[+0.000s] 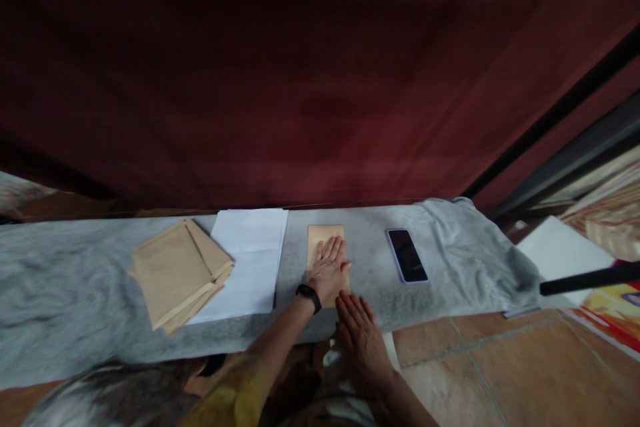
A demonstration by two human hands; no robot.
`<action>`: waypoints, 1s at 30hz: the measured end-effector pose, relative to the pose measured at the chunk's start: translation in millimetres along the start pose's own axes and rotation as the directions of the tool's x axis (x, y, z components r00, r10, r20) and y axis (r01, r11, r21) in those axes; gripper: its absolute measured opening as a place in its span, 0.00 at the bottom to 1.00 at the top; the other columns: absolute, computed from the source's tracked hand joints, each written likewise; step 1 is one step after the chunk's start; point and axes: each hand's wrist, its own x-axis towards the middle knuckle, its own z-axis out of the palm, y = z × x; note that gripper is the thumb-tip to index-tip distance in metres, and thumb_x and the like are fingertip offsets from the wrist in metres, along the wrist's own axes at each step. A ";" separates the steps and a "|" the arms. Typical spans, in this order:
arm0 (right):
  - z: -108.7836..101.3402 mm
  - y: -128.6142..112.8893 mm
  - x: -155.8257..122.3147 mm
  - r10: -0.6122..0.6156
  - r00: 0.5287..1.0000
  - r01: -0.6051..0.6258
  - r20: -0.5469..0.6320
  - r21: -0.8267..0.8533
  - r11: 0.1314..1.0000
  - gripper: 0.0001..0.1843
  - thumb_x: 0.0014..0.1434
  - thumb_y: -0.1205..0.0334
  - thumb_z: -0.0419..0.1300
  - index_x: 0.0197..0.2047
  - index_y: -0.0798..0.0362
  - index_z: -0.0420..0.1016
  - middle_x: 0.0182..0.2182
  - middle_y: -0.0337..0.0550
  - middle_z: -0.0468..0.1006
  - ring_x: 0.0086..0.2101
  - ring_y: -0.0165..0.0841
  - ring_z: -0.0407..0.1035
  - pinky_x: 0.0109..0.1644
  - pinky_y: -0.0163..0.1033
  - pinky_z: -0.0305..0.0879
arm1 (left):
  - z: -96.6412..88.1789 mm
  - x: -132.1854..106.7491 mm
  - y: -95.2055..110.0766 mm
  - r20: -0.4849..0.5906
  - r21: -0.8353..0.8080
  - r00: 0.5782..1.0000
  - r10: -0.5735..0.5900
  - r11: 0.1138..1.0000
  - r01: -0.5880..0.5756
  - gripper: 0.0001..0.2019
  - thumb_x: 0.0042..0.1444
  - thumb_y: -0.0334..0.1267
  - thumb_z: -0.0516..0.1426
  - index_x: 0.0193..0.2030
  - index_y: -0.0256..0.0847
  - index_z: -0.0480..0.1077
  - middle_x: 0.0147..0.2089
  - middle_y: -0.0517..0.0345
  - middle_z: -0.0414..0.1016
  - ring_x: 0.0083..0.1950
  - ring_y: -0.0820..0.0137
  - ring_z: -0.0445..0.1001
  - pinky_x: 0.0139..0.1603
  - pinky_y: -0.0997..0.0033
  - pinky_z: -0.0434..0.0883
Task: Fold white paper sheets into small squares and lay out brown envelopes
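A small brown envelope (315, 235) lies lengthwise on the grey cloth in front of me. My left hand (330, 263), with a dark band on its wrist, rests flat on the envelope, its fingers stretched out and pointing away from me. Lower and to the right, my right hand (361, 327) is stretched out palm down, with its fingertips by the envelope's near right corner. Neither hand grips anything. The middle of the envelope is hidden under my left hand.
Grey cloth (75, 280) covers the narrow surface. A pile of brown envelopes (173, 267) overlaps a stack of white paper (253, 240) on the left. To the right lies a phone (407, 255). A dark red curtain (320, 80) hangs behind; tiled floor (480, 360) shows at the lower right.
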 end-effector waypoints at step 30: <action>-2.0 0.0 -3.3 0.184 0.977 -0.193 -0.109 -0.076 0.978 0.26 0.72 0.61 0.46 0.70 0.56 0.59 0.66 0.51 0.66 0.66 0.41 0.58 0.70 0.54 0.52 | -27.3 -115.0 -6.2 -0.089 -0.009 0.993 -0.084 0.996 0.083 0.25 0.70 0.43 0.46 0.72 0.42 0.57 0.75 0.52 0.52 0.76 0.60 0.50 0.75 0.50 0.51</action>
